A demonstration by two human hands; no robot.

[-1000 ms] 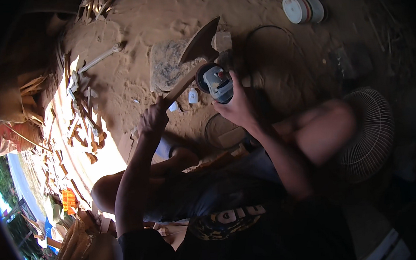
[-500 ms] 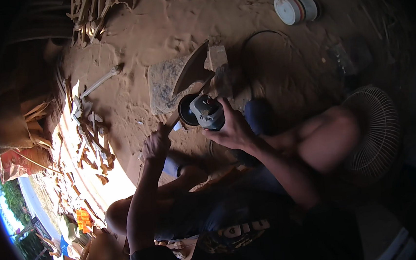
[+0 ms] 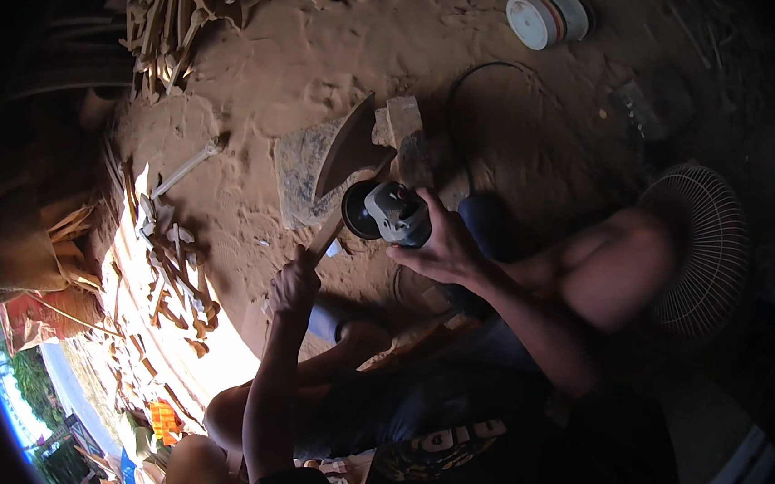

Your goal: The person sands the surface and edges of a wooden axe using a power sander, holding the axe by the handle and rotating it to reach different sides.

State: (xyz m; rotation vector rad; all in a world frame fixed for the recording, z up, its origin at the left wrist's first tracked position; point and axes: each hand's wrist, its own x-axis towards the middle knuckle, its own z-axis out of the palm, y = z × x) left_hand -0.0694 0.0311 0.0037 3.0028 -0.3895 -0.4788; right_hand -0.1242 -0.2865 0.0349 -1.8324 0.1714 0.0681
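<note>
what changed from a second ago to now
The grinder in the right hand has come off the axe handle near the head and down along it, its disc now lower, closer to the left hand. Both grips are unchanged: left hand on the handle's end, right hand on the grinder. The axe blade still rests on the stone slab. The whole view shifted a little, so the head moved too.
</note>
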